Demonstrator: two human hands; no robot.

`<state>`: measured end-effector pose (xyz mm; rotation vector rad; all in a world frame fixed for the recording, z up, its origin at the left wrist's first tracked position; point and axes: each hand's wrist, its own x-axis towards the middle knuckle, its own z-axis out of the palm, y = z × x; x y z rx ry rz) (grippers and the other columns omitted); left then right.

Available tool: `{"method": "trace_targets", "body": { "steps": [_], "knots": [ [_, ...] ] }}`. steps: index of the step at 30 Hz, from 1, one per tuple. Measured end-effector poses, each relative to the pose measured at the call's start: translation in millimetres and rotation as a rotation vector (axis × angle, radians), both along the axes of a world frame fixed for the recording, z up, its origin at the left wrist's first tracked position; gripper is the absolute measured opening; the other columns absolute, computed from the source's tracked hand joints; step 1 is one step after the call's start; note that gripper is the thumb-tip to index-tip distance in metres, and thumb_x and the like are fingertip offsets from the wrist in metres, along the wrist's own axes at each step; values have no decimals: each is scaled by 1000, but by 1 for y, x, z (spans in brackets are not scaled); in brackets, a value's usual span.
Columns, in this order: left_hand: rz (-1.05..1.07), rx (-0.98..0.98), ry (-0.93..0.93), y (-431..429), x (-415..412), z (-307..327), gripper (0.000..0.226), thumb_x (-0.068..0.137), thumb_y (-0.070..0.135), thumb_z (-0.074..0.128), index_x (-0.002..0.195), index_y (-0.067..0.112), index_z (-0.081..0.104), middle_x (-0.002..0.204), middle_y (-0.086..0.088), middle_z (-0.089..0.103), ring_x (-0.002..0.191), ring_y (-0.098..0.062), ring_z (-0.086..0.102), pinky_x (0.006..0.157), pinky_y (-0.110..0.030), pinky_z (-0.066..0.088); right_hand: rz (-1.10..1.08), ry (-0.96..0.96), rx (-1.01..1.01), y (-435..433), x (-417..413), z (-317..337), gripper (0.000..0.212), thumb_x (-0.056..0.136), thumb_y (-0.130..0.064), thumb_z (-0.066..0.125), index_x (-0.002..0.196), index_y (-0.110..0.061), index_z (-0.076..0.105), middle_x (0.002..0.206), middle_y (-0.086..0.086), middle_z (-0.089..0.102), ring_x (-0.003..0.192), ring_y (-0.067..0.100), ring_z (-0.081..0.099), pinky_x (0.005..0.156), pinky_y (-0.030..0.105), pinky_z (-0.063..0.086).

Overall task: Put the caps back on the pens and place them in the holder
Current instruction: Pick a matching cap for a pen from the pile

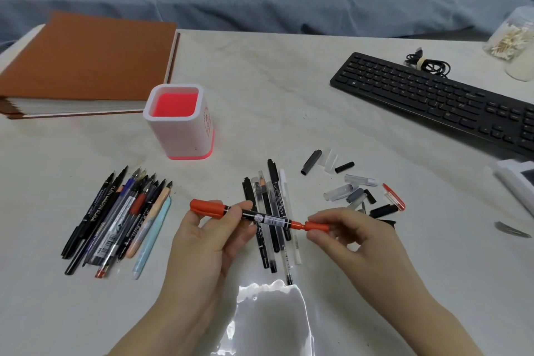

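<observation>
Left hand [213, 237]: grips the marker [260, 217] by its barrel, above the table [274, 89].
Right hand [346, 231]: pinches the red cap [318, 226] at the marker's right tip.
Holder [179, 121]: upright, far-left of the hands, just beside the book [86, 66].
Room: open tabletop between marker and holder.
Around: bare pens [115, 220] left, capped pens [271, 211] under the marker, loose caps [346, 191] right, keyboard [433, 101] far right.

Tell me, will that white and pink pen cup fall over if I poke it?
Probably not from a low poke: the pen holder stands on a broad square base. It looks empty, so it is likely light and would sooner slide on the smooth table. A poke near its rim might tip it.
</observation>
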<state>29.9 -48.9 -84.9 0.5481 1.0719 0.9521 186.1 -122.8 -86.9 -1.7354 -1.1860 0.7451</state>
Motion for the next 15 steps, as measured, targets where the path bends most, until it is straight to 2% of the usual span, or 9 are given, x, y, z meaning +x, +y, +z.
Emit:
{"method": "trace_targets", "body": {
  "steps": [3,6,8,9,10,12,14,15],
  "knots": [
    [-38,44,21,-4,0,0,13,74,2,60,73,11,50,78,-10,75,60,-12,69,57,-20,57,29,15,1,0,-1,-2,31,72,-12,72,67,-42,65,68,-19,68,69,6,60,64,7,43],
    [-125,79,94,-3,-9,-2,18,56,3,68,64,9,54,75,-13,74,63,-19,70,56,-23,58,47,3,0,-1,5,-4,30,75,-13,70,69,-41,65,67,-19,67,67,5,62,63,6,43],
    [-290,115,233,1,-17,-2,18,56,-4,72,61,4,56,66,-14,73,54,-19,68,51,-21,55,83,-8,6,-3,10,-3,16,76,-26,68,68,-40,67,68,-20,67,66,2,62,63,5,43],
    [-385,162,326,3,-20,0,16,60,-7,72,62,2,59,58,-12,70,48,-17,64,47,-19,52,124,-37,-5,-4,12,-3,8,74,-38,63,71,-43,67,69,-22,67,67,1,62,64,5,43],
    [-474,234,426,6,-23,1,12,65,-5,72,64,2,63,53,-8,67,43,-13,60,45,-17,49,176,-82,-23,-4,14,-3,8,73,-45,58,74,-50,64,70,-23,66,69,0,62,65,7,43],
    [-623,408,610,10,-28,2,12,73,7,71,71,18,73,54,0,68,45,-5,58,49,-13,46,251,-149,-60,-3,15,-5,10,78,-44,58,76,-54,60,70,-27,62,72,-1,60,66,8,42],
    [-772,590,763,13,-33,0,15,82,24,63,82,38,69,70,9,70,62,-2,61,61,-13,48,309,-225,-74,0,15,-4,11,83,-39,53,80,-43,63,70,-35,58,73,-8,56,67,6,38],
    [-851,684,848,14,-34,-3,14,85,32,58,87,41,67,77,9,69,71,-3,60,68,-17,48,333,-264,-68,2,15,-4,16,82,-40,49,82,-37,65,70,-38,55,74,-12,53,68,4,36]
  ]
}}
